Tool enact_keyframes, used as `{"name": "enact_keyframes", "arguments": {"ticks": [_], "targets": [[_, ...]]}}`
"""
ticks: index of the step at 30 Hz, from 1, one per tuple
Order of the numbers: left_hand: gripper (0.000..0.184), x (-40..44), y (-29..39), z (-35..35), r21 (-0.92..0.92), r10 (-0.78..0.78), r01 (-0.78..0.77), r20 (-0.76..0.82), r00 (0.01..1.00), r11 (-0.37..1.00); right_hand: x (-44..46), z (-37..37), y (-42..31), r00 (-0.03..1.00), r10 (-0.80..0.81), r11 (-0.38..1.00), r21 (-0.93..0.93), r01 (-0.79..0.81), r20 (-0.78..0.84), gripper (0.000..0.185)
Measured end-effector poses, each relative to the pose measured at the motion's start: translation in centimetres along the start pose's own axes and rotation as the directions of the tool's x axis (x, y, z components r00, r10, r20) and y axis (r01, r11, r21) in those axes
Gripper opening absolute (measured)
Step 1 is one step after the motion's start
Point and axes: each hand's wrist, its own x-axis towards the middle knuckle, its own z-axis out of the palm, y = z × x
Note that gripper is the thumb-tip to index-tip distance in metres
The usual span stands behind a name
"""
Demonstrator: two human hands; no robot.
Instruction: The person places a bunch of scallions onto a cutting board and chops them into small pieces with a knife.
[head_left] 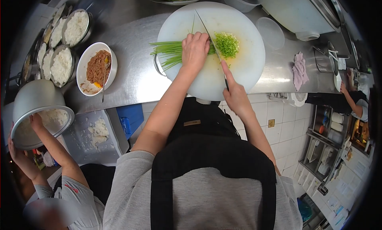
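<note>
On a round white cutting board [179,23], my left hand [195,50] presses down on a bundle of long green stalks [167,50], whose ends stick out to the left. My right hand [236,94] is closed round the handle of a long knife [215,45]. The blade lies beside my left fingers, at the right end of the stalks, its tip toward the board's far edge. Just right of the blade sits a small heap of chopped green pieces [227,45].
Left of the board are a white bowl of brown minced food [97,66] and several bowls of rice [75,27]. A co-worker's hands hold a large pot [39,96] at lower left. A pink cloth [300,71] and a clear lid [270,33] lie on the right.
</note>
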Motion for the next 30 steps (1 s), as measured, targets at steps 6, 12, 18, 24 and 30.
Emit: {"name": "enact_keyframes", "arguments": {"ticks": [6, 12, 18, 24, 30], "targets": [[0.01, 0.1, 0.0, -0.1, 0.003, -0.003, 0.003, 0.007, 1.0, 1.0, -0.7, -1.3, -1.4, 0.99, 0.114, 0.982, 0.141, -0.124, 0.079, 0.088], [0.009, 0.1, 0.1, 0.0, 0.012, 0.013, -0.013, -0.002, 1.0, 1.0, 0.5, 0.0, 0.1, 1.0, 0.011, 0.999, 0.042, -0.011, 0.007, 0.088], [0.009, 0.1, 0.1, -0.1, 0.017, -0.003, 0.002, 0.011, 1.0, 1.0, -1.1, -0.9, -0.6, 1.0, 0.011, 0.996, 0.084, -0.014, 0.029, 0.088], [0.01, 0.1, 0.0, 0.1, 0.001, 0.016, -0.016, -0.002, 1.0, 1.0, 0.5, -0.3, -0.1, 0.988, 0.13, 0.99, 0.041, -0.134, 0.083, 0.087], [0.011, 0.0, 0.1, -0.1, 0.017, -0.007, 0.007, 0.02, 1.0, 1.0, -1.4, -0.2, 0.2, 0.984, -0.166, 0.986, -0.017, 0.165, -0.059, 0.087]]}}
